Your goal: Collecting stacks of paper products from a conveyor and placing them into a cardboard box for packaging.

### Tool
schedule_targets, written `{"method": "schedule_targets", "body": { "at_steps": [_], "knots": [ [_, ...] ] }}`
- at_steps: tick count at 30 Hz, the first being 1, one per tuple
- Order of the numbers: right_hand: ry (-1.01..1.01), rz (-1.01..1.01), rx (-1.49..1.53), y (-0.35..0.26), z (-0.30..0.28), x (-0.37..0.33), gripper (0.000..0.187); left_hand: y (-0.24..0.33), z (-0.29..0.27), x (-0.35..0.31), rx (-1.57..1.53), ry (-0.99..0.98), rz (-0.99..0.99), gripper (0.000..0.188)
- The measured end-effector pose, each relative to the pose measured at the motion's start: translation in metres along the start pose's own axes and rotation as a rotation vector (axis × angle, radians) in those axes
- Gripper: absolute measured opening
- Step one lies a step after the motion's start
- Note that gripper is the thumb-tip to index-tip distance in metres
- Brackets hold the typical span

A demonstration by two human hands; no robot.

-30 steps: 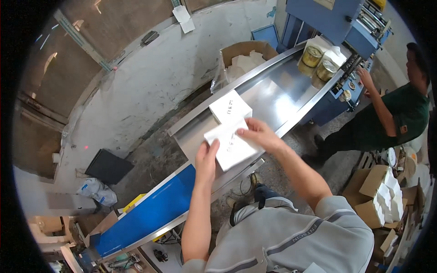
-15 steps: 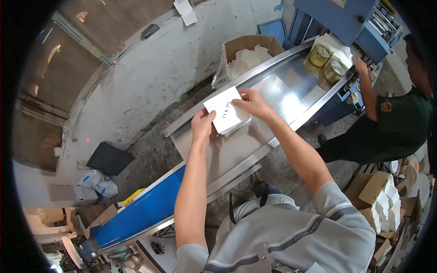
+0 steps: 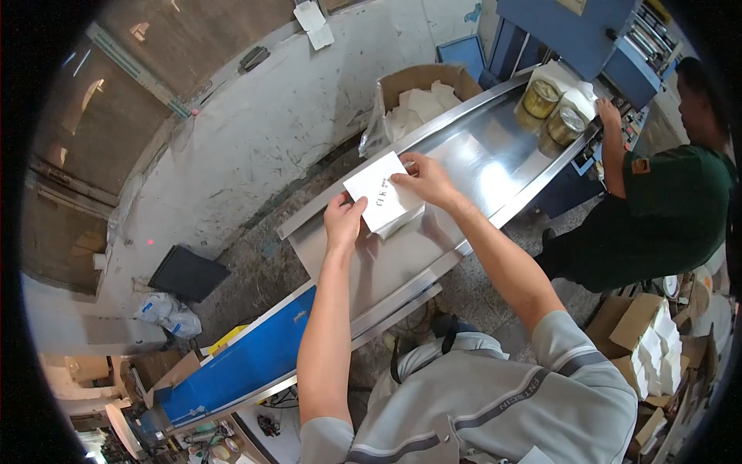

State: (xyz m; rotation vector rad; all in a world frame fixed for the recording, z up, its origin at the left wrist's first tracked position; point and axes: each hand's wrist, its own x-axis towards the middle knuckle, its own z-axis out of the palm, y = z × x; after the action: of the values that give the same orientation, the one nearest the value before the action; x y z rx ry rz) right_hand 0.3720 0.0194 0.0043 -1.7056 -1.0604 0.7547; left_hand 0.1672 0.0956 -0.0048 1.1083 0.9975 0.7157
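A stack of white printed sheets (image 3: 379, 193) is held above the metal table (image 3: 456, 158), dark print facing up. My left hand (image 3: 342, 222) closes on its left edge, thumb on top and fingers underneath, out of sight. From the right, my right hand (image 3: 427, 179) grips the upper right edge, its thumb lying on the top sheet. More white layers show beneath the top sheet along the lower right side. Whether the bottom of the stack touches the metal is hard to make out.
A blue conveyor belt (image 3: 239, 362) runs off lower left. Two tins (image 3: 541, 98) stand at the table's far right end, near a blue machine (image 3: 556, 35) and a co-worker in a dark green shirt (image 3: 672, 205). Behind the table sits a carton of white paper (image 3: 425, 104).
The stack of sheets has dropped slightly, with both hands still on it. Pale marks now show on the blue belt. The co-worker has shifted slightly.
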Motion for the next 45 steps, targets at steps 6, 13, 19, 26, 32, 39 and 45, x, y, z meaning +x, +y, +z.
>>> {"method": "schedule_targets", "body": {
  "at_steps": [6,13,19,26,32,39,45],
  "knots": [
    [0.094,-0.012,-0.224,-0.006,-0.005,-0.004,0.054,-0.011,0.008,0.004,0.210,0.089,0.078,0.057],
    [-0.009,0.000,-0.106,0.021,0.014,-0.004,0.051,-0.029,-0.012,0.004,-0.293,-0.090,-0.419,0.041],
    [0.003,-0.005,-0.097,0.022,0.004,-0.008,0.049,-0.044,-0.015,0.021,-0.317,-0.172,-0.435,0.049],
    [-0.123,0.165,0.262,0.025,0.020,-0.019,0.043,-0.012,-0.021,-0.012,-0.263,-0.226,-0.283,0.055],
    [-0.012,0.108,0.115,0.073,0.016,-0.016,0.040,-0.015,0.005,0.000,0.331,-0.035,0.065,0.046],
    [-0.093,0.115,0.590,0.004,-0.018,-0.055,0.053,-0.008,0.020,-0.013,0.221,0.016,0.086,0.066],
    [-0.245,-0.084,0.115,0.017,-0.034,-0.074,0.092,0.008,0.038,-0.028,0.143,-0.103,0.067,0.059]
  ]
}}
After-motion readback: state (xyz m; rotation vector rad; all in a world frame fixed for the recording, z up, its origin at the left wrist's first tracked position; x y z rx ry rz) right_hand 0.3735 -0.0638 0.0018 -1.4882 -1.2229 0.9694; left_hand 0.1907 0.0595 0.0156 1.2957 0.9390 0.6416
